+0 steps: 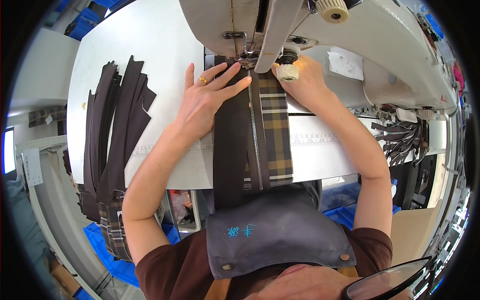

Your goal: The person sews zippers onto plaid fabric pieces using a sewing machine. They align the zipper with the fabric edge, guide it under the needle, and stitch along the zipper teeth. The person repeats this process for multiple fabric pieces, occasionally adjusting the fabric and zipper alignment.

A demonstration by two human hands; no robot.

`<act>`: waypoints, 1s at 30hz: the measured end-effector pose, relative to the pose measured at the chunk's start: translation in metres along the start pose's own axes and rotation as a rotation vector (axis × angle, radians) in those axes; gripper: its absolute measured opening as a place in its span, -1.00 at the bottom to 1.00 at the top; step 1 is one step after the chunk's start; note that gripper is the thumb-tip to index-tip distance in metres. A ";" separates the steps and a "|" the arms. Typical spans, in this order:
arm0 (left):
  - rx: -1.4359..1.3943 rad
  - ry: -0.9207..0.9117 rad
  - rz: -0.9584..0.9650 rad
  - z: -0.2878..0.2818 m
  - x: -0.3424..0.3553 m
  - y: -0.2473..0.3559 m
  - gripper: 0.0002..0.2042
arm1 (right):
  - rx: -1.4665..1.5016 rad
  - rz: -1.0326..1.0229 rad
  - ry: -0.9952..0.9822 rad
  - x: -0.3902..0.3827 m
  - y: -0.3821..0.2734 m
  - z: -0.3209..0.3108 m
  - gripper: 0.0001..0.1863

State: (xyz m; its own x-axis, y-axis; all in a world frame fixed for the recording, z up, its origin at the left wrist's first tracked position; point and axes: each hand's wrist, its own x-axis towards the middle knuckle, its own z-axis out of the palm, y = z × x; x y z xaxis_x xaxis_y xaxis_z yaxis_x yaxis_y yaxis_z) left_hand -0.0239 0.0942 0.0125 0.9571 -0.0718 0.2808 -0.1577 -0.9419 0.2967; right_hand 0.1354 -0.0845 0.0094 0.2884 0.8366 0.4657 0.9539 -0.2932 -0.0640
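Observation:
A metal-toothed zipper [253,127] on dark tape runs lengthwise from the sewing machine's presser foot [247,62] toward me. It lies over brown-and-yellow plaid fabric [279,145], with a wide dark fabric strip [229,155] along its left side. My left hand [202,102], a ring on one finger, rests flat with fingers spread. Its fingertips touch the dark strip and the zipper just short of the presser foot. Beside the plaid's far right edge is my right hand [307,82]; the machine's knob and head hide its fingers.
The white sewing machine [380,45] arches over the far side and right. Dark fabric strips [125,105] lie at the left, near hanging plaid pieces [114,227]. A bundle of narrow dark strips [402,142] sits at the right. Printed ruler markings [320,137] cross the white table.

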 end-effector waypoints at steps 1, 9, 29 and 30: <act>0.000 0.002 -0.001 0.001 0.000 0.000 -0.33 | 0.017 0.026 -0.019 -0.001 0.000 0.000 -0.96; 0.041 0.018 0.005 0.000 0.000 0.003 -0.53 | 0.262 0.107 0.040 -0.009 0.005 -0.005 -0.89; -0.006 -0.006 -0.014 0.000 -0.003 0.002 -0.44 | 0.121 -0.040 -0.072 -0.014 -0.027 -0.010 -0.67; -0.011 0.000 -0.016 0.000 -0.001 0.001 -0.43 | 0.116 -0.042 -0.064 -0.013 -0.025 -0.008 -0.68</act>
State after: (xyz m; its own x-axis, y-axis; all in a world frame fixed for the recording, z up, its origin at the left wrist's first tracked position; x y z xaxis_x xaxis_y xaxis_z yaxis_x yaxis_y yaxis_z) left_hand -0.0254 0.0936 0.0121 0.9594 -0.0567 0.2762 -0.1449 -0.9394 0.3107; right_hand 0.1072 -0.0916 0.0122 0.2490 0.8759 0.4133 0.9674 -0.2048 -0.1488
